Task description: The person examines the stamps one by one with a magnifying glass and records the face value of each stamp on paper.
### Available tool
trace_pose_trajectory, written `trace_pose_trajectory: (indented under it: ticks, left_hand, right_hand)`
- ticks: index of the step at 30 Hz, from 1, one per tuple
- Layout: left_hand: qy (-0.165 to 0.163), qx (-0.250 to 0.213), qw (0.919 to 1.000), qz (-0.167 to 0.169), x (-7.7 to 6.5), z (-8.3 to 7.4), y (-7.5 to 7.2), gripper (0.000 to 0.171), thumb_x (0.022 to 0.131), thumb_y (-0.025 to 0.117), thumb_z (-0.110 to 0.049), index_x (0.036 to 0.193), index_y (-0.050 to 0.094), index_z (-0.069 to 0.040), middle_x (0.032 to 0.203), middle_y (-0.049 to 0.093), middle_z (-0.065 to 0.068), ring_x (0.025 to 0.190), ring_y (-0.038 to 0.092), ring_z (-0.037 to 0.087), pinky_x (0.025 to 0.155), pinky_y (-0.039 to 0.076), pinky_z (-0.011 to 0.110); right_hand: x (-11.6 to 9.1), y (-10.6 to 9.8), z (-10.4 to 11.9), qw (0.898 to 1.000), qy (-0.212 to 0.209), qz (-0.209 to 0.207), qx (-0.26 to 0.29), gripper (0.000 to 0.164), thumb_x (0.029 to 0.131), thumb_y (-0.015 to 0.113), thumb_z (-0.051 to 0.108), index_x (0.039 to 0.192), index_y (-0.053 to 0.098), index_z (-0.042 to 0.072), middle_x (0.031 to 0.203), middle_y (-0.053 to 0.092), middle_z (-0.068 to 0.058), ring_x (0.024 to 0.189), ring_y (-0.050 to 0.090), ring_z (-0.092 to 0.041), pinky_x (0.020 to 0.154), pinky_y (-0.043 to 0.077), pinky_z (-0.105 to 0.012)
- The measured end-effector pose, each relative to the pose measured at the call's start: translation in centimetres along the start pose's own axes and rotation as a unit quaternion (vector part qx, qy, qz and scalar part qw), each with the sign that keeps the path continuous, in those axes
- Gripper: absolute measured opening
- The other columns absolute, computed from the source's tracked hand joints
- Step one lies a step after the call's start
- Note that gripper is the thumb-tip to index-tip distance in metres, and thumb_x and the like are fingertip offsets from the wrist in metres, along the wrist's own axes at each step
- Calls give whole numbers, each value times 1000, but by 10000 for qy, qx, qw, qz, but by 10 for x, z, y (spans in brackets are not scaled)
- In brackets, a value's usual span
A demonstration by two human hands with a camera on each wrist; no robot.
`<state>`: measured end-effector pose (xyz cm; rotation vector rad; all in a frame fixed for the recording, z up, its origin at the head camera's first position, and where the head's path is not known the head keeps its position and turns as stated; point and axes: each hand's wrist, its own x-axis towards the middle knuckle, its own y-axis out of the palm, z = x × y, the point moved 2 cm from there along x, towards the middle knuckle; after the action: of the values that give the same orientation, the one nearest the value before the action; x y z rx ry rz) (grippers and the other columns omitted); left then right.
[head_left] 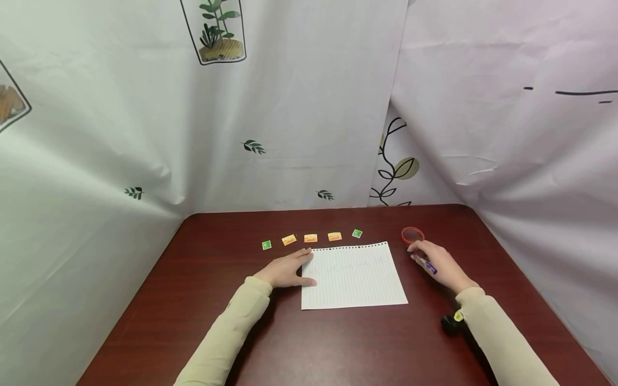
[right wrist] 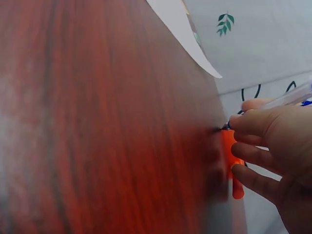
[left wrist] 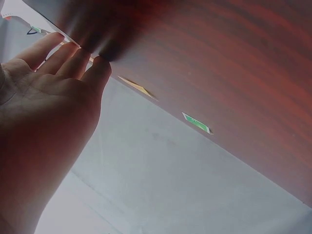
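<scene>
A lined sheet of paper (head_left: 354,284), punched with holes along its top edge, lies on the table with faint writing on its upper lines. My left hand (head_left: 288,269) rests at its left edge, fingers extended and thumb on the sheet. To the right of the paper, my right hand (head_left: 441,264) pinches a pen (head_left: 426,264) with a clear barrel and a purple-blue end. In the right wrist view the pen's tip (right wrist: 225,126) points down near the tabletop. Just beyond that hand lies a red-rimmed round thing (head_left: 412,229), partly hidden by the fingers in the right wrist view.
Above the paper sits a row of small pieces: a green square (head_left: 266,245), orange rectangles (head_left: 311,238) and another green square (head_left: 357,234). A dark thing (head_left: 450,325) shows beside the right sleeve. Patterned white cloth (head_left: 299,107) hangs behind the dark red table (head_left: 159,327).
</scene>
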<state>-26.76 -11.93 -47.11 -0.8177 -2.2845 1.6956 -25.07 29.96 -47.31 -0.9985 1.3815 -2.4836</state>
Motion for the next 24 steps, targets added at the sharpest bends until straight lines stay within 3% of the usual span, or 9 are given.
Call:
trace_pose_trajectory:
  ticks: [3, 6, 14, 24]
  left_hand:
    - [28, 14, 10000, -19, -1, 1, 1, 92, 86, 69, -62, 157, 38, -13, 164, 30, 5, 149, 31, 21, 111, 40, 44]
    - [33, 6, 10000, -25, -2, 3, 2, 91, 86, 69, -63, 157, 38, -13, 164, 30, 5, 149, 31, 21, 111, 40, 44]
    - [45, 8, 10000, -53, -2, 3, 2, 92, 86, 69, -63, 157, 38, -13, 163, 31, 5, 149, 32, 22, 110, 40, 44]
    - [-15, -3, 10000, -18, -2, 2, -1, 92, 86, 70, -63, 157, 38, -13, 163, 31, 5, 148, 32, 22, 111, 40, 45]
  right_hand:
    - [-1, 2, -3, 9981, 484, 373, -66, 27, 90, 67, -9, 110, 68, 8, 111, 68, -8, 101, 64, -26, 88, 51, -49]
    - [-1, 5, -3, 9951, 764, 628, -72, 22, 91, 70, -2, 110, 69, 9, 112, 69, -9, 102, 64, -28, 90, 51, -51]
    - [-1, 8, -3, 9948, 707, 723, -146, 21, 89, 72, -2, 107, 70, 10, 109, 69, -7, 101, 65, -26, 89, 52, -50]
    - [0, 10, 1, 9917, 917, 879, -201, 19, 90, 66, -4, 102, 71, 10, 114, 66, -15, 101, 63, -31, 85, 52, -52]
